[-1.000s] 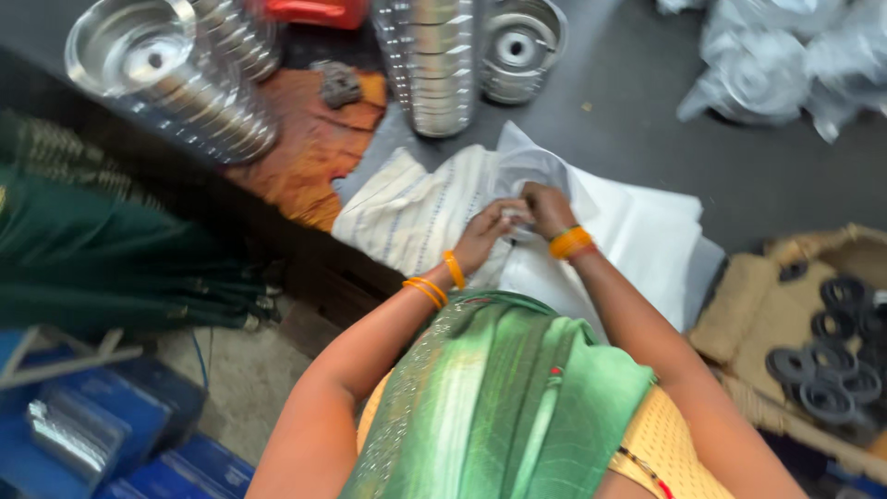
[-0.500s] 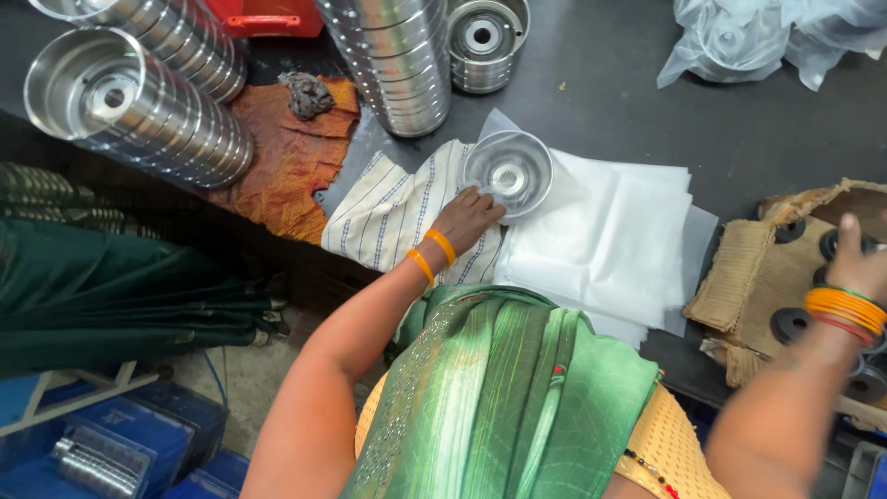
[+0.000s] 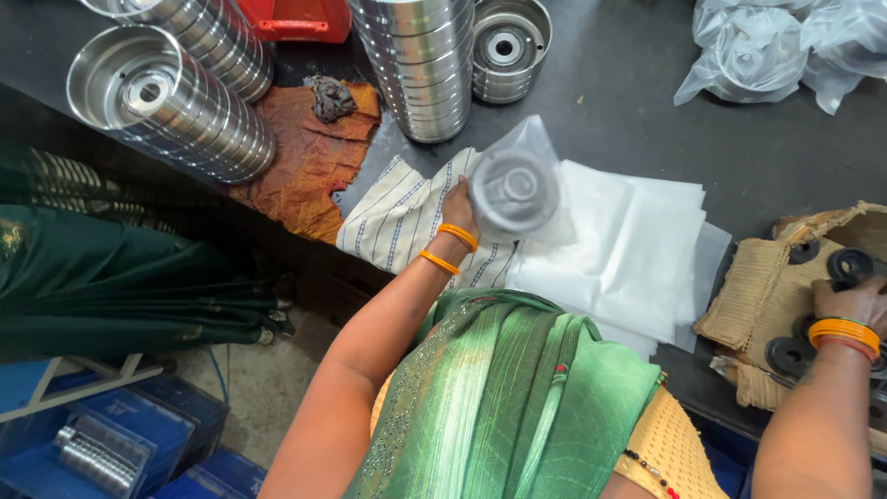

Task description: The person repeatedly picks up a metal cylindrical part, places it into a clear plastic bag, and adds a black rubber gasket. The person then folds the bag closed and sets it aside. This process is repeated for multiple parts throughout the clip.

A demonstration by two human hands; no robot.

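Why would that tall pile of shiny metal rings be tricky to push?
The stacked metal rings look hard and stiff, so they probably won't bend. The stack is many pieces high and looks loose, so a push up high might tip it or slide pieces apart. The smooth, shiny sides probably feel slippery, and a fallen round piece might roll across the dark table.

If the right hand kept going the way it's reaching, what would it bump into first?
Probably the black round discs lying on the brown sack. The right hand already rests among them, fingers pointing at that pile, though depth is hard to judge.
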